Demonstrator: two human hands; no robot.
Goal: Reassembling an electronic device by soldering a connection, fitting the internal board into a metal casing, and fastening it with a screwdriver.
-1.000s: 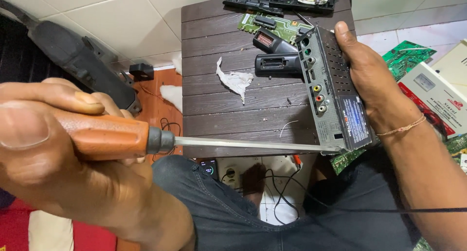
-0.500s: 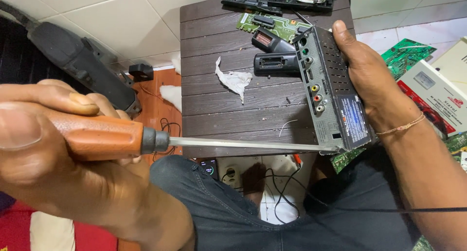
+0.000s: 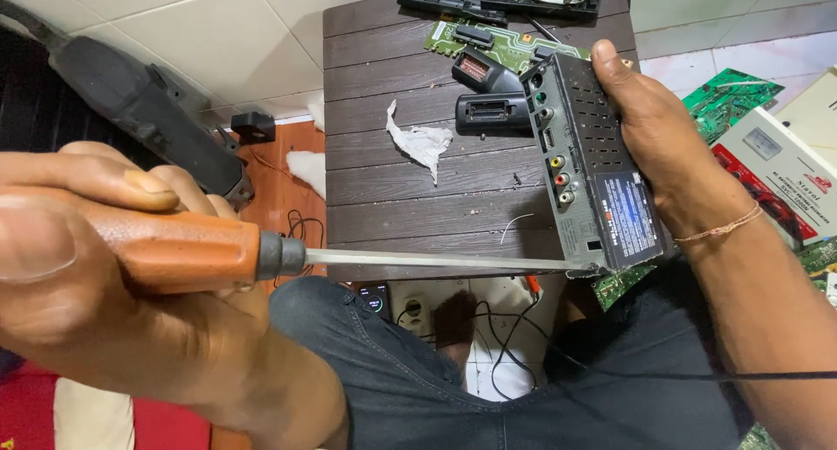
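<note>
Left hand: fist wrapped fully round the orange handle of a long screwdriver, thumb along the top, close under the camera. Shaft runs level to the right; its tip sits at the lower near corner of the metal receiver box, just at the seam under the label (exact seat of the tip is too small to tell).

Right hand: clasped over the far side of the box, fingers round the back, thumb at the top edge. The box is held tilted on its side over the near right edge of the dark wooden worktop, rear sockets facing left.

Judgement on technique: the step in hand looks like working at that corner. Keep the shaft in line with the corner and lever or twist gently from the wrist, no shove; a slip would send the tip toward the right wrist. Bracing the box down on the worktop edge would steady it (better than holding it free).

Further off on the worktop: crumpled tissue, two small black plastic parts, a green circuit board. Black power tool lies on the floor, left.
</note>
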